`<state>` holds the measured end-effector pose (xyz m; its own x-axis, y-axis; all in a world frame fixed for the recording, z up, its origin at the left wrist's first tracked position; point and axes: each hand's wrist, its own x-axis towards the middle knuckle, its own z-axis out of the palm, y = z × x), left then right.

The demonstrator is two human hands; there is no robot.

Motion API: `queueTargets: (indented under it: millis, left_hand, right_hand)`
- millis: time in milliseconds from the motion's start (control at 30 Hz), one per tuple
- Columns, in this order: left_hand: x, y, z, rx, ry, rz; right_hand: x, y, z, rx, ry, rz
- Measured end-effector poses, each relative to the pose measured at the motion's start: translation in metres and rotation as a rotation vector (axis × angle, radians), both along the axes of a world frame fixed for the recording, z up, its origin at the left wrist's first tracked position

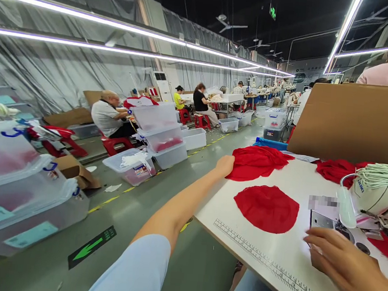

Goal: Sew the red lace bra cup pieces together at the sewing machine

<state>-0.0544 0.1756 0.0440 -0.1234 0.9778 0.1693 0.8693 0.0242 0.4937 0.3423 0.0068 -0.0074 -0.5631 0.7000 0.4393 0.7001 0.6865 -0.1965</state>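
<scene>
At the far left edge of the white sewing table [208, 206], my left hand [225, 166] is closed on the edge of a bunched pile of red cloth [261, 161]. Nearer to me, a single red cloth piece [268, 209] with a curved outline lies flat on the tabletop. My right hand [336, 253] hovers by the sewing machine's metal plate [324, 220], its fingers loosely stretched and nothing seen in them. The white sewing machine [374, 195] stands at the right, with pale green cord coiled over it.
A ruler scale [271, 267] is printed along the table's front edge. Behind the table stands a brown cardboard panel [357, 120]; more red cloth [337, 171] lies before it. Stacked clear bins [162, 133] and a seated person [109, 114] are across the aisle.
</scene>
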Motion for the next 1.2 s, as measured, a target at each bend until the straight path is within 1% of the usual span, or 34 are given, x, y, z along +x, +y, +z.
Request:
queueTargets:
  millis: [33, 67, 133, 200, 233, 333, 433, 533, 633, 733, 800, 900, 1033, 1100, 1133, 1200]
  left_hand:
    - [0.0, 0.002, 0.004, 0.002, -0.017, 0.016]
    - [0.0, 0.003, 0.009, 0.011, -0.036, 0.027]
    - [0.0, 0.004, 0.02, 0.043, -0.085, 0.03]
    - [0.001, 0.005, 0.03, 0.073, -0.143, 0.006]
    - [0.003, 0.006, 0.035, 0.083, -0.172, -0.015]
    - [0.014, 0.008, 0.048, 0.1, -0.238, -0.108]
    - [0.026, 0.009, 0.057, 0.12, -0.25, -0.236]
    - [0.031, 0.006, 0.06, 0.109, -0.198, -0.341]
    - [0.03, 0.003, 0.059, 0.087, -0.126, -0.368]
    - [0.03, 0.002, 0.064, 0.136, -0.098, -0.337]
    - [0.033, 0.003, 0.073, 0.211, -0.106, -0.311]
    - [0.042, 0.008, 0.092, 0.302, -0.141, -0.305]
    - [0.06, 0.008, 0.116, 0.405, -0.224, -0.347]
    - [0.07, 0.0, 0.127, 0.474, -0.272, -0.361]
    - [0.075, -0.007, 0.131, 0.5, -0.316, -0.392]
    - [0.084, -0.028, 0.141, 0.493, -0.449, -0.529]
  right_hand:
    - [-0.024, 0.006, 0.003, -0.109, -0.069, 0.05]
    - [-0.048, 0.011, 0.005, -0.198, -0.127, 0.062]
    - [-0.091, 0.022, 0.006, -0.374, -0.241, 0.042]
    - [-0.124, 0.03, 0.003, -0.405, -0.248, 0.069]
    - [-0.136, 0.033, 0.0, -0.405, -0.234, 0.09]
    - [-0.155, 0.038, -0.002, -0.363, -0.139, 0.137]
    - [-0.152, 0.037, 0.001, -0.299, -0.003, 0.134]
    - [-0.136, 0.032, 0.007, -0.282, 0.104, 0.133]
    - [-0.116, 0.024, 0.007, -0.307, 0.157, 0.147]
    - [-0.1, 0.013, 0.002, -0.339, 0.189, 0.154]
    - [-0.092, 0.007, -0.002, -0.36, 0.205, 0.15]
    - [-0.086, 0.003, -0.006, -0.38, 0.23, 0.139]
    - [-0.083, 0.001, -0.002, -0.381, 0.278, 0.127]
    - [-0.081, -0.002, 0.003, -0.378, 0.301, 0.125]
    - [-0.079, -0.005, 0.006, -0.376, 0.308, 0.126]
    - [-0.073, -0.01, 0.011, -0.375, 0.345, 0.119]
